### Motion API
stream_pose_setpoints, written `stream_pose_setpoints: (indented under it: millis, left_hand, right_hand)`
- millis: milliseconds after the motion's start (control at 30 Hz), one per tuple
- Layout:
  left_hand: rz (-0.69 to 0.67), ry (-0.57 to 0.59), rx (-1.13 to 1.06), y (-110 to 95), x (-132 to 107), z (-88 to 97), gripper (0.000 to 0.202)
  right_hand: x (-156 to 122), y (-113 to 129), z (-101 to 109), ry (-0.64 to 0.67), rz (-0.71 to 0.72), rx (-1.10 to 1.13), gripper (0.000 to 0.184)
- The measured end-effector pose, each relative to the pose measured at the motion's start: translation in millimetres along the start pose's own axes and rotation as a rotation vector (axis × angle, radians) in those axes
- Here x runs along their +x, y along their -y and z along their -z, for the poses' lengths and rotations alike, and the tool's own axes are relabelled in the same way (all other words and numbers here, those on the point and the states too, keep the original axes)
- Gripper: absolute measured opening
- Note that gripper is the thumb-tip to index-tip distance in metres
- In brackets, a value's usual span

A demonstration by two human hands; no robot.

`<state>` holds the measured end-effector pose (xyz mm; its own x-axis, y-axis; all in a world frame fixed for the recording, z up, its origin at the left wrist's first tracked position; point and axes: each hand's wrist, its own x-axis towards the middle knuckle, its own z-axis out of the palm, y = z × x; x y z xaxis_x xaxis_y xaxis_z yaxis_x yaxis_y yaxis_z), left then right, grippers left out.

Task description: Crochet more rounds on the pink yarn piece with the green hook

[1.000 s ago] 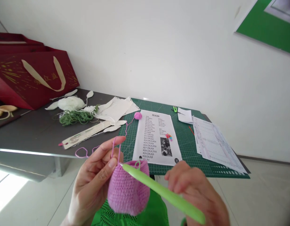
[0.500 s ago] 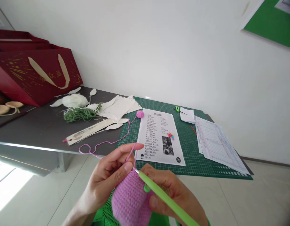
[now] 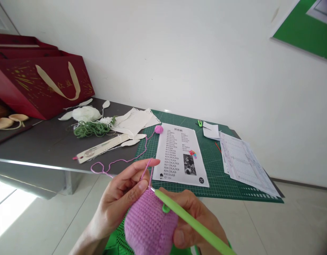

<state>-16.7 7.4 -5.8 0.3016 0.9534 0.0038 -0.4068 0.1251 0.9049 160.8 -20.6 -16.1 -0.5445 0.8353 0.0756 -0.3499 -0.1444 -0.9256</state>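
Observation:
A rounded pink crochet piece (image 3: 146, 223) hangs between my two hands. My left hand (image 3: 117, 198) pinches its top edge between thumb and fingers, with pink yarn (image 3: 145, 169) running over the raised index finger. In my right hand (image 3: 192, 212) is a crochet hook (image 3: 192, 221) with a thick light-green handle; its metal tip meets the top edge of the piece beside my left thumb. A green stitch marker (image 3: 166, 208) sits on the piece just below the hook. The yarn trails across the table to a small pink ball (image 3: 158, 129).
A printed pattern sheet (image 3: 176, 180) lies on the green cutting mat (image 3: 219, 187), with colourful stitch markers (image 3: 192, 153) on it. Paper forms (image 3: 248, 163) are at right. Green yarn (image 3: 91, 129), white yarn (image 3: 86, 114), a bookmark strip (image 3: 102, 147) and a red gift bag (image 3: 46, 85) are at left.
The crochet piece has turned slightly, so more of its right side and the green marker shows. The hook tip has shifted slightly left and up. Both hands keep their holds.

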Motion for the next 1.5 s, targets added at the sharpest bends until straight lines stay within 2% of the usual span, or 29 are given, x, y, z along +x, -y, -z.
stream_pose_setpoints:
  millis: [233, 333, 533, 667, 967, 1100, 1367, 1500]
  left_hand:
    - [-0.037, 0.028, 0.005, -1.8, -2.6, 0.1, 0.026]
    - [-0.044, 0.031, 0.016, -1.2, -3.8, 2.8, 0.028]
    - [-0.034, 0.045, 0.021, 0.4, -5.0, 6.8, 0.032]
    - [-0.036, 0.038, 0.034, 1.1, -5.8, 8.6, 0.031]
    - [-0.024, 0.031, 0.060, 3.3, -10.6, 8.7, 0.027]
    - [-0.031, 0.005, 0.067, 1.8, -12.2, 7.7, 0.027]
    - [-0.023, -0.044, 0.116, 4.0, -15.6, 6.8, 0.030]
    - [-0.038, -0.063, 0.148, 2.7, -16.5, 3.1, 0.030]
  right_hand:
    - [4.4, 25.0, -9.8, 0.132, -0.141, -0.014, 0.038]
    - [6.7, 29.3, -12.2, 0.100, -0.109, 0.011, 0.040]
    - [7.6, 20.3, -7.2, 0.070, -0.119, -0.015, 0.045]
    - [2.8, 13.6, -4.8, 0.004, -0.116, -0.003, 0.044]
    - [-0.3, 1.3, -4.2, -0.034, -0.014, 0.047, 0.032]
    - [1.1, -3.0, -3.7, -0.051, -0.008, 0.051, 0.039]
    - [0.8, -5.1, -0.4, -0.104, 0.010, -0.136, 0.046]
    - [-6.9, -2.2, 1.7, -0.152, -0.002, -0.279, 0.037]
